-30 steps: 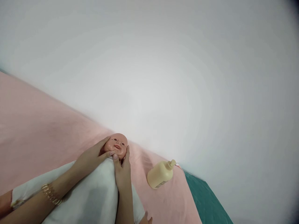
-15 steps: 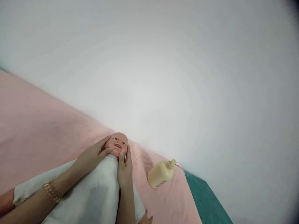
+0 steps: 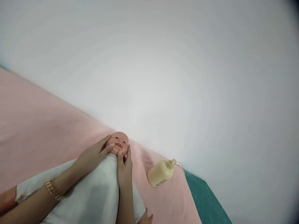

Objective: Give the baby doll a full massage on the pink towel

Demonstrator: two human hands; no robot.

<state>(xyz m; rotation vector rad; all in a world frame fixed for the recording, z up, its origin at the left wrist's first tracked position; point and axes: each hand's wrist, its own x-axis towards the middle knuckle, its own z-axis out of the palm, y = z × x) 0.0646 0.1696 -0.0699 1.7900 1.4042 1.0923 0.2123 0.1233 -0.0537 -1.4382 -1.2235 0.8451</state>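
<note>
A baby doll [image 3: 119,137] in a white top lies on its back, face up. Its head is cupped between my two hands. My left hand [image 3: 92,157] wraps the side of the head on the left of the view, its thumb resting on the cheek near the mouth. On the other side, my right hand [image 3: 125,172] holds the jaw, with the thumb at the chin and the fingers along the cheek. The back of the doll's head is hidden. A beaded bracelet [image 3: 53,190] circles my left wrist.
A pale yellow pump bottle [image 3: 161,173] stands to the right of the doll on a pink cloth [image 3: 42,124]. Green surface [image 3: 205,196] shows past the cloth's right edge. A white wall [image 3: 163,77] rises right behind the doll's head.
My left thumb has slid slightly up the doll's cheek. My right thumb has shifted a little towards the middle of the chin. The bottle has not moved.
</note>
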